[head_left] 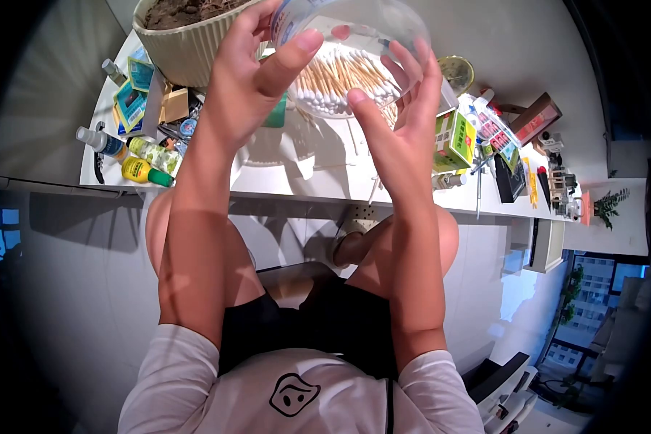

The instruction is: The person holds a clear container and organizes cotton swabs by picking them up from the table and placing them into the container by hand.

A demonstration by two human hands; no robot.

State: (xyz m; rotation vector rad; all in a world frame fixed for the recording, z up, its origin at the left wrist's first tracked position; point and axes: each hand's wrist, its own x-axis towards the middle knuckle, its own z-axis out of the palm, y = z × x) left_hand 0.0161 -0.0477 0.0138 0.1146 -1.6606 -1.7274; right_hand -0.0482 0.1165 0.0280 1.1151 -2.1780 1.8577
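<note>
A clear round plastic tub (pixel 392 27) is held up between my two hands, tilted above the table. Many cotton swabs (pixel 349 76), with wooden sticks and white tips, show through its wall. My left hand (pixel 257 69) grips the tub's left side, thumb along the near face. On the opposite side my right hand (pixel 403 108) has its thumb at the lower edge and its fingers behind the wall. A few loose swabs lie on the white tabletop below. Whether a lid is on the tub, I cannot tell.
A ribbed cream pot (pixel 195 58) of soil stands at the back left. Near it are a yellow bottle with a green cap (pixel 146 172) and a spray bottle (pixel 103 142). On the right sit a green box (pixel 454 141), a black box (pixel 510 181) and small bottles.
</note>
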